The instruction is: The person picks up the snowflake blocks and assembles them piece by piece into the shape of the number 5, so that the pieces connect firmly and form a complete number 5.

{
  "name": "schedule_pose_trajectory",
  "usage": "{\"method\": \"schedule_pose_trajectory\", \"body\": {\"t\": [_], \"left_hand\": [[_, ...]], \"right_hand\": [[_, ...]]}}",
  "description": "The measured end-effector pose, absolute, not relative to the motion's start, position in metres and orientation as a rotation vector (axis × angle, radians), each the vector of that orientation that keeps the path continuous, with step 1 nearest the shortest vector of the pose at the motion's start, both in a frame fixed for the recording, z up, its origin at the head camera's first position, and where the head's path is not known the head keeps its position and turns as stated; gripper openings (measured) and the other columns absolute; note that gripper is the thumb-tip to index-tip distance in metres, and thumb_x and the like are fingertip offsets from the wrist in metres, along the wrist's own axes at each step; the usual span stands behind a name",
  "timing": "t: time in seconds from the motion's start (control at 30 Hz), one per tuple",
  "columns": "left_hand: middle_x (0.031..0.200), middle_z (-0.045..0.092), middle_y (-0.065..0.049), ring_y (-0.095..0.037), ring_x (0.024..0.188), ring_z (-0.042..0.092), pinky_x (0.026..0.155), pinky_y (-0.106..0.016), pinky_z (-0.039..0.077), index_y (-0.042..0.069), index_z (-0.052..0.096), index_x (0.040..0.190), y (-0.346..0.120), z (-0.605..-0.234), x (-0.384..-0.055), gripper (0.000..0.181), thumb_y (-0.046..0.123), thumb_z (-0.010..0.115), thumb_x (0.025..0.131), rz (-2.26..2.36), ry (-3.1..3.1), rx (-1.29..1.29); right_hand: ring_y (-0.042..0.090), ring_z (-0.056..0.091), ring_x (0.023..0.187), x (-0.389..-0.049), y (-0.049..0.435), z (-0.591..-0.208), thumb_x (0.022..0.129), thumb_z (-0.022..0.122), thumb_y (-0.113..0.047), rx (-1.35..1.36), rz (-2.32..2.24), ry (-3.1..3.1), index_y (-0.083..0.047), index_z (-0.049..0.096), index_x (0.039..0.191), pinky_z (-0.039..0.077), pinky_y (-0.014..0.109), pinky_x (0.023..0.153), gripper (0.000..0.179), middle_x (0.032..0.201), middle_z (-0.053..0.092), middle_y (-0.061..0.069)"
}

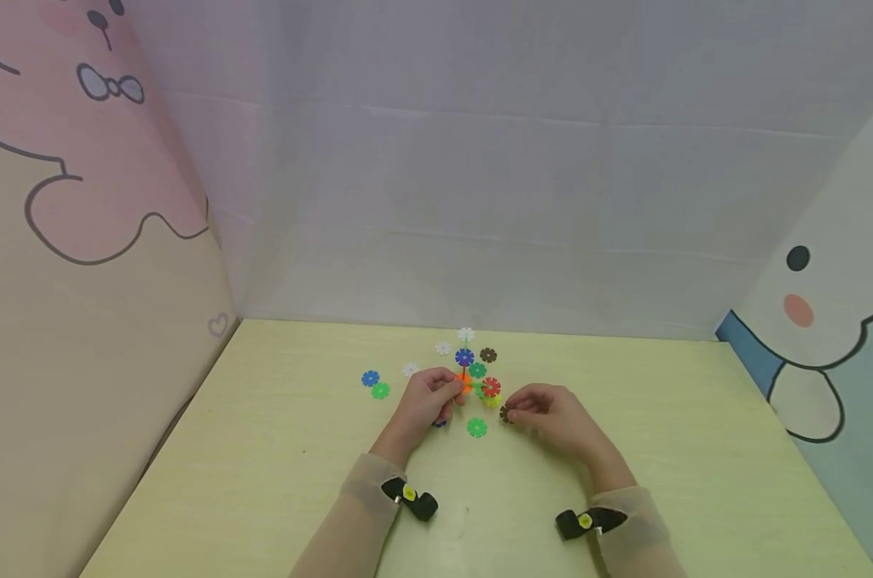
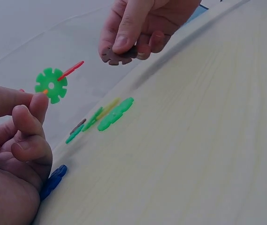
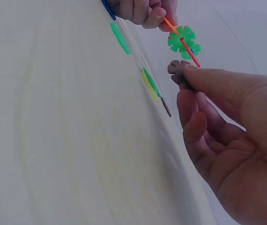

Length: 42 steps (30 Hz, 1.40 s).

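Observation:
My left hand (image 1: 427,399) pinches an orange notched plastic disc (image 1: 467,382), one piece of a joined chain of snowflake discs. A green disc (image 2: 52,86) is slotted onto the orange one, and a red disc (image 3: 189,52) sticks out from the green. Higher up on the chain in the head view are a blue disc (image 1: 465,357) and a white disc (image 1: 467,333). Between thumb and fingers my right hand (image 1: 562,417) holds a brown disc (image 3: 176,70), just right of the chain and apart from it. Fingers partly cover both held discs.
Loose discs lie on the pale table (image 1: 277,482): a light green disc (image 1: 477,428) between the hands, a blue disc (image 1: 370,378) and a green disc (image 1: 381,391) at left, a brown disc (image 1: 488,355) behind. A dark blue disc (image 2: 54,182) lies beneath the left hand.

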<state>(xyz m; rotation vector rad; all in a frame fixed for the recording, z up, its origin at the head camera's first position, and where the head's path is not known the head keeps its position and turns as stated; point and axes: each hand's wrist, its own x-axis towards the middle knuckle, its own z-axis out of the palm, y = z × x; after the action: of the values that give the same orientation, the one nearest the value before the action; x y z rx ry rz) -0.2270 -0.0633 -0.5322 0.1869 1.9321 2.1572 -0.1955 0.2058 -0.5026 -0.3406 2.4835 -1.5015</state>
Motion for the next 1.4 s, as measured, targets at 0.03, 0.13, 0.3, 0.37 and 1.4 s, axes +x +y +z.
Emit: {"method": "schedule_pose_trajectory", "body": {"t": [0.03, 0.13, 0.3, 0.37, 1.4], "left_hand": [[0.077, 0.071, -0.006, -0.009, 0.051, 0.048, 0.049, -0.022, 0.040, 0.004, 0.066, 0.094, -0.064, -0.532, -0.227, 0.013, 0.008, 0.070, 0.105, 2.158, 1.929, 0.188], [0.077, 0.071, -0.006, -0.009, 0.051, 0.049, 0.049, -0.022, 0.040, 0.004, 0.066, 0.094, -0.065, -0.533, -0.228, 0.013, 0.009, 0.071, 0.105, 2.163, 1.914, 0.188], [0.078, 0.071, -0.006, -0.010, 0.051, 0.049, 0.049, -0.022, 0.041, 0.003, 0.066, 0.095, -0.066, -0.534, -0.229, 0.013, 0.009, 0.071, 0.105, 2.165, 1.902, 0.192], [0.078, 0.071, -0.005, -0.010, 0.051, 0.049, 0.049, -0.022, 0.041, 0.003, 0.067, 0.096, -0.066, -0.534, -0.229, 0.012, 0.010, 0.071, 0.105, 2.166, 1.903, 0.197], [0.078, 0.072, -0.004, -0.008, 0.049, 0.047, 0.047, -0.022, 0.040, -0.006, 0.067, 0.104, -0.064, -0.533, -0.228, 0.016, 0.010, 0.069, 0.107, 2.159, 1.907, 0.217]], "right_hand": [[0.021, 0.071, 0.091, -0.196, 0.207, -0.503, 0.100, 0.082, -0.013, -0.312, -1.537, 2.491, -0.008, 0.080, 0.112, 0.057, 0.029, 0.077, 0.014, 0.102, 0.079, 0.004], [0.019, 0.072, 0.092, -0.198, 0.210, -0.502, 0.100, 0.081, -0.010, -0.263, -1.634, 2.514, -0.005, 0.079, 0.115, 0.058, 0.027, 0.079, 0.017, 0.107, 0.079, 0.007], [0.019, 0.072, 0.092, -0.199, 0.210, -0.500, 0.100, 0.081, -0.008, -0.255, -1.764, 2.516, 0.000, 0.077, 0.117, 0.059, 0.024, 0.081, 0.020, 0.108, 0.078, 0.013], [0.021, 0.073, 0.092, -0.199, 0.210, -0.499, 0.099, 0.081, -0.008, -0.253, -1.803, 2.505, 0.001, 0.077, 0.118, 0.059, 0.024, 0.081, 0.021, 0.108, 0.078, 0.016], [0.014, 0.077, 0.096, -0.199, 0.196, -0.508, 0.098, 0.083, -0.009, -0.231, -1.781, 2.623, -0.003, 0.080, 0.117, 0.060, 0.022, 0.084, 0.020, 0.112, 0.081, 0.012]]}}
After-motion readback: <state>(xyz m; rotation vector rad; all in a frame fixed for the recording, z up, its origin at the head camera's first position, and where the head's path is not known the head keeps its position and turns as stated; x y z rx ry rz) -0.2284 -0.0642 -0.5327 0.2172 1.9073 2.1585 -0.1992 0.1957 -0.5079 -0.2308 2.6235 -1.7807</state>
